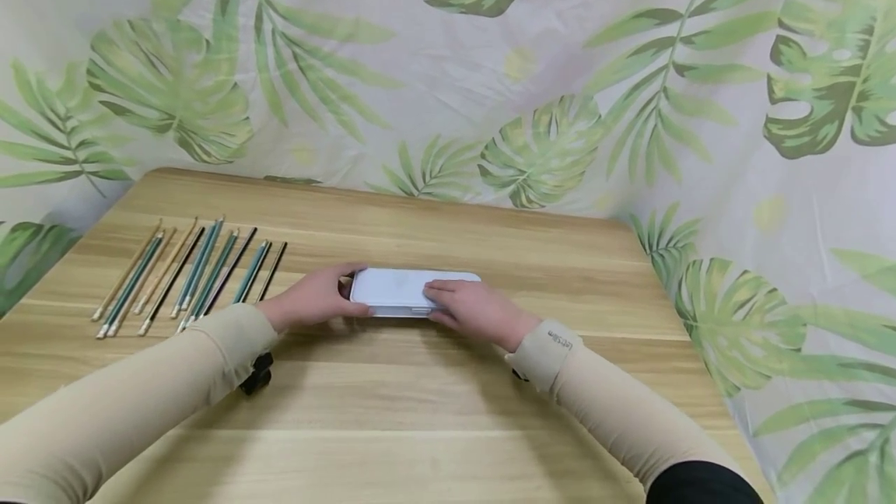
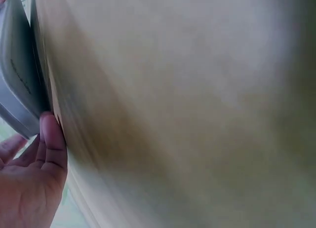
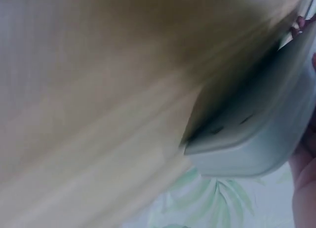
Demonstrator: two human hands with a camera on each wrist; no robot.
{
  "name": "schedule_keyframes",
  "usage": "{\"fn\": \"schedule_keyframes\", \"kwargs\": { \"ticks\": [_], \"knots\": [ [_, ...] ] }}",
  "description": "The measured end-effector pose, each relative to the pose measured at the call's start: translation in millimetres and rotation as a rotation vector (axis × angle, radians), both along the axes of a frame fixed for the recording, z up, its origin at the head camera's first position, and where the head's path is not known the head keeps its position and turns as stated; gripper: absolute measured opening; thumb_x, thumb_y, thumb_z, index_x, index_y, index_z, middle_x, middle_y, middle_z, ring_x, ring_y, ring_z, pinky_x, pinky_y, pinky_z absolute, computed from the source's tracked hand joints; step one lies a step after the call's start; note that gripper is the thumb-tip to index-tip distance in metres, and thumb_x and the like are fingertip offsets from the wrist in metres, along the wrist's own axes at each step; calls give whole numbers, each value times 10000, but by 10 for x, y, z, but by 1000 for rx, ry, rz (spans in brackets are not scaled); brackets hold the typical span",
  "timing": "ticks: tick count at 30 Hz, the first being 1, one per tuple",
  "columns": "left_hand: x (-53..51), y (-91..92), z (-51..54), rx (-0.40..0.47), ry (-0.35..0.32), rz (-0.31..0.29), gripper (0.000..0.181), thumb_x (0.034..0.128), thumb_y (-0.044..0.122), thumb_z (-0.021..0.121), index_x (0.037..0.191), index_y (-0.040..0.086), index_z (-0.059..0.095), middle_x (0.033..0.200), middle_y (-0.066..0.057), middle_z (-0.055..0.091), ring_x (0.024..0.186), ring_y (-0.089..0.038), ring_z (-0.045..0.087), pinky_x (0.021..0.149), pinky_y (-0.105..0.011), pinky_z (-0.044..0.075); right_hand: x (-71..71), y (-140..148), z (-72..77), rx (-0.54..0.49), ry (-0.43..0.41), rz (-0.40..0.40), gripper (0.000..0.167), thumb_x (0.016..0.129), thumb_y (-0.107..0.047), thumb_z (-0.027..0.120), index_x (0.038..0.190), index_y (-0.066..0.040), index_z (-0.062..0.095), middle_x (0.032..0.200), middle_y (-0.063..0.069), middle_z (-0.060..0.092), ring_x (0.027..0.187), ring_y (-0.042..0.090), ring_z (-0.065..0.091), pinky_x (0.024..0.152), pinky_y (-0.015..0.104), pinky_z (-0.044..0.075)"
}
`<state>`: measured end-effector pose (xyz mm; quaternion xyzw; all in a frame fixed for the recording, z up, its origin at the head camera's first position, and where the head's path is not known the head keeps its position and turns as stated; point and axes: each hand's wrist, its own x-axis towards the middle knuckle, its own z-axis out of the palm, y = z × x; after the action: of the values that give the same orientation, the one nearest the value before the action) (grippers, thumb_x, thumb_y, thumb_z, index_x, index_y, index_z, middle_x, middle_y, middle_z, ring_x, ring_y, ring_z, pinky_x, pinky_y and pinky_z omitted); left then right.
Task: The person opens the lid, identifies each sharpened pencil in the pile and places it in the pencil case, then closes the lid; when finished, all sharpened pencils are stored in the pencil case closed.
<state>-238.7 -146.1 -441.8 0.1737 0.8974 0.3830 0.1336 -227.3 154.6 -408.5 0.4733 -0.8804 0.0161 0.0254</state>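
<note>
A white pencil case (image 1: pixel 395 286) with rounded corners lies lengthwise on the table, its lid down. At its left end my left hand (image 1: pixel 315 298) grips it, thumb at the front side and fingers at the back. My right hand (image 1: pixel 479 309) rests over the right part of the lid, fingers laid straight across the top and thumb by the small front catch. In the left wrist view the case (image 2: pixel 17 75) meets the fingertips of the left hand (image 2: pixel 34 178). The right wrist view has the case side (image 3: pixel 261 134) beside part of the right hand (image 3: pixel 305 183).
Several pencils (image 1: pixel 199 274) in teal, black and natural wood lie in a loose row on the left of the wooden table (image 1: pixel 420 395). Behind the table hangs a leaf-patterned cloth (image 1: pixel 448 76).
</note>
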Motion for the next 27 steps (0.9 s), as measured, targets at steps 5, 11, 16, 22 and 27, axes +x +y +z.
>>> {"fn": "schedule_keyframes", "kwargs": {
  "ticks": [5, 11, 16, 22, 27],
  "knots": [
    [-44, -22, 25, -6, -14, -12, 953, 838, 443, 824, 1520, -74, 404, 1377, -291, 557, 1130, -373, 631, 958, -503, 520, -61, 0, 3, 44, 106, 51, 378, 1050, -239, 639, 1335, 9, 634, 1343, 132, 667, 1240, 238, 635, 1033, 354, 509],
    [-107, -43, 37, 13, -21, -15, 939, 857, 420, 815, 1522, -70, 368, 1361, -295, 554, 1142, -371, 623, 991, -522, 501, -71, -3, -41, 53, 171, 38, 402, 1070, -230, 597, 1378, 28, 608, 1360, 152, 652, 1246, 257, 631, 1029, 370, 514],
    [-143, -52, 45, 28, -58, -9, 964, 871, 426, 811, 1541, -67, 324, 1370, -328, 542, 1192, -406, 602, 1037, -548, 475, -65, -25, -82, 30, 245, 49, 357, 1062, -166, 600, 1336, 64, 603, 1282, 170, 672, 1168, 277, 668, 990, 366, 540],
    [-164, -72, 77, 59, -99, 15, 977, 872, 394, 831, 1548, -73, 302, 1413, -352, 509, 1247, -430, 577, 1065, -549, 454, -80, -56, -55, 62, 294, 60, 328, 1072, -126, 566, 1321, 87, 588, 1260, 191, 656, 1143, 292, 675, 974, 358, 549],
    [-159, -74, 94, 32, -118, 4, 977, 879, 414, 828, 1528, -103, 312, 1452, -360, 475, 1300, -453, 525, 1078, -555, 441, -92, -61, -34, 82, 246, 43, 338, 1079, -127, 549, 1339, 86, 578, 1284, 193, 651, 1172, 294, 661, 1003, 368, 532]
  ]
}}
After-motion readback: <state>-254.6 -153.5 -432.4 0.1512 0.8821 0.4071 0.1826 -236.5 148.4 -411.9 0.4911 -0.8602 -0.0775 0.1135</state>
